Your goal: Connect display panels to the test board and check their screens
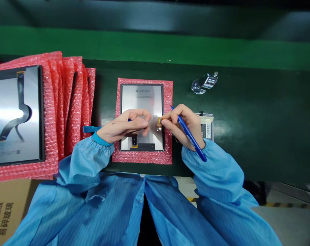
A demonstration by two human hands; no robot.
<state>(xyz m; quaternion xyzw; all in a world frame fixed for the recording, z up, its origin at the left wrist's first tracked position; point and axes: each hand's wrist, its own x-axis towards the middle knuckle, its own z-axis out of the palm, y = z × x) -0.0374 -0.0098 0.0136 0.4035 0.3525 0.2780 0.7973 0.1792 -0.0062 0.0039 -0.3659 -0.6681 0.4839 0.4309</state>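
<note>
A display panel (147,102) with a silver back and black edges lies on a pink bubble-wrap sheet (167,157). My left hand (124,124) is over the panel's left part, its thumb and fingertips drawn together. A small blue bit shows between its fingers; what it belongs to is hidden. In my right hand (188,123) a blue marker pen (189,135) lies slanted between the fingers. The right thumb and index finger pinch at a small yellow-gold connector end (159,121) above the panel's right edge. A dark ribbon cable (134,140) shows below the left hand.
At left, another display panel (33,133) with a bent ribbon cable lies on a stack of pink bubble-wrap sleeves (76,102). A shiny metal tape dispenser-like object (205,83) stands at back right. Partly behind my right hand is a labelled item (208,128). A cardboard box (10,212) is lower left.
</note>
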